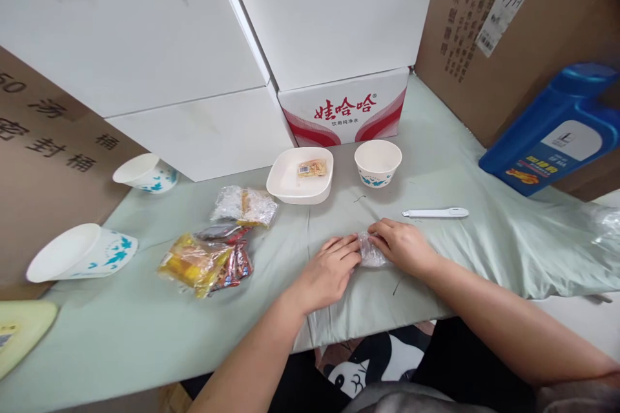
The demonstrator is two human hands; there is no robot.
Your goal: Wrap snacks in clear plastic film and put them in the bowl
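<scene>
A small piece of clear bubble wrap (372,254) lies on the cloth-covered table between my hands. My left hand (328,272) grips its left side, fingers closed together at the edge. On the other side my right hand (402,245) holds it with bent fingers, thumb side down on the plastic. Whatever the wrap may contain is hidden. Just beyond my right hand lies a white utility knife (436,213). A white square bowl (278,175) with a small wrapped packet (312,168) in it stands farther back, beside a white paper cup (378,163) with blue leaves.
Left of my hands lie a bubble-wrapped bundle (245,205) and several yellow and red packets (206,264). Two paper bowls (84,251) rest tilted at the far left. A blue bottle (552,135) leans at the right; cartons (346,110) line the back.
</scene>
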